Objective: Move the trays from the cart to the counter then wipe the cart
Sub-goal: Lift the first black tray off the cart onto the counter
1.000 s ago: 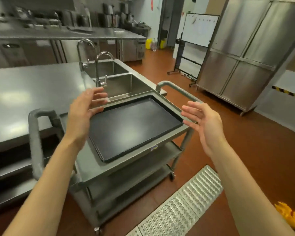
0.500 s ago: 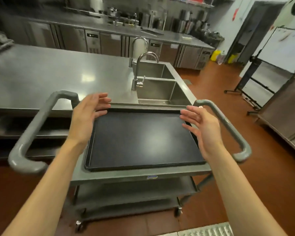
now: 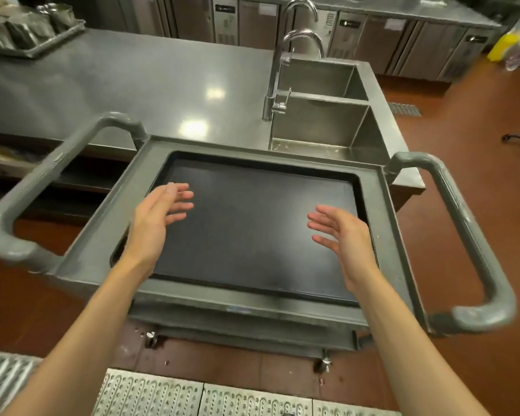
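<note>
Both forearms run off the bottom edge. The left hand [image 3: 156,217] and right hand [image 3: 347,235] hover over the black tray [image 3: 252,232], fingers spread, holding nothing; whether they touch it is unclear. The tray lies on the cart [image 3: 102,244], lower shelves mostly hidden. Beyond, the surface [image 3: 117,85] and two sink basins [image 3: 321,127], contents indistinct.

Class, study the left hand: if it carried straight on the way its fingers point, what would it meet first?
Probably the black tray on the cart: the open left hand points forward above it, though its height is unclear.
</note>
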### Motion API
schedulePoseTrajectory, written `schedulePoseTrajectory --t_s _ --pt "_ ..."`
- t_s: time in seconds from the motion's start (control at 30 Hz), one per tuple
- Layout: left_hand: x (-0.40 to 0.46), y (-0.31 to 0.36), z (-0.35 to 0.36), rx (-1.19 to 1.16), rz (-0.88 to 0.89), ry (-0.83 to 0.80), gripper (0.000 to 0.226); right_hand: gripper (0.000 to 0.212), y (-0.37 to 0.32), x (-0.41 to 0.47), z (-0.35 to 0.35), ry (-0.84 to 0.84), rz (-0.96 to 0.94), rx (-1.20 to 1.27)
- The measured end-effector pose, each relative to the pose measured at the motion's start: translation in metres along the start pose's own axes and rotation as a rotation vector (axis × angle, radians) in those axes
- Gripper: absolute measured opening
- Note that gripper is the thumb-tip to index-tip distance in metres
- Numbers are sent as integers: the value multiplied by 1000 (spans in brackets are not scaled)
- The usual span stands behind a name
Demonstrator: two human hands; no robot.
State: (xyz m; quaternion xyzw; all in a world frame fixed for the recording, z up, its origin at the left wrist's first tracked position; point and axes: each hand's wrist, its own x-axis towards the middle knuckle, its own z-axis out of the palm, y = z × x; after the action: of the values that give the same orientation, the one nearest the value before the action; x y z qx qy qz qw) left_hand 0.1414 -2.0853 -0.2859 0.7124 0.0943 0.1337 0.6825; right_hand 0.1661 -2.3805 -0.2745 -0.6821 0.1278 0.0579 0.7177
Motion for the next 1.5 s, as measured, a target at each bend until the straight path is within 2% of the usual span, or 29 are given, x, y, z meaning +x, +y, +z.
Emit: schedulePoseTrajectory --t_s 0.1,0.2,0.23,0.3,0.37,0.43,0.5,0.6,0.77,1.0,1.13,1.2,1.3,1.4,1.5 --pt "0 -21 12 63 -41 -10 34 43 21 16 -10 -22 69 -23" --pt "2 -45 19 176 -58 -56 32 15 47 26 -12 -37 104 -94" --pt "4 -54 19 265 -50 -92 31 9 59 29 -12 -41 97 -206" --pt "4 -78 12 575 -33 -235 32 12 86 33 -13 -131 56 -627" --pt "2 -101 0 907 -3 -455 52 30 109 32 -12 -337 30 -1038" --pt "1 -122 -13 1101 27 -602 67 37 123 29 -11 -458 -30 -1265" --pt "1 -135 -23 1175 92 -657 55 35 127 27 -8 -465 -125 -1363" --pt "2 -140 -28 1141 201 -678 28 34 122 28 -5 -491 -234 -1468" --pt "4 -136 -29 1187 390 -714 21 36 115 26 -4 -524 -258 -1501" --pt "4 -121 -31 1158 424 -755 21 27 115 16 -11 -506 -449 -1536" --pt "-5 -103 -31 1146 588 -657 13 10 113 7 -19 -375 -676 -1465" --pt "-7 -95 -31 1147 664 -582 21 12 109 2 -22 -282 -783 -1397" --pt "-6 -88 -28 1273 753 -598 33 15 103 -4 -24 -160 -911 -1336" --pt "2 -83 -25 1423 740 -600 35 16 102 -8 -22 -94 -951 -1321" --pt "7 -84 -25 1476 770 -624 31 20 103 -11 -18 -79 -925 -1397"
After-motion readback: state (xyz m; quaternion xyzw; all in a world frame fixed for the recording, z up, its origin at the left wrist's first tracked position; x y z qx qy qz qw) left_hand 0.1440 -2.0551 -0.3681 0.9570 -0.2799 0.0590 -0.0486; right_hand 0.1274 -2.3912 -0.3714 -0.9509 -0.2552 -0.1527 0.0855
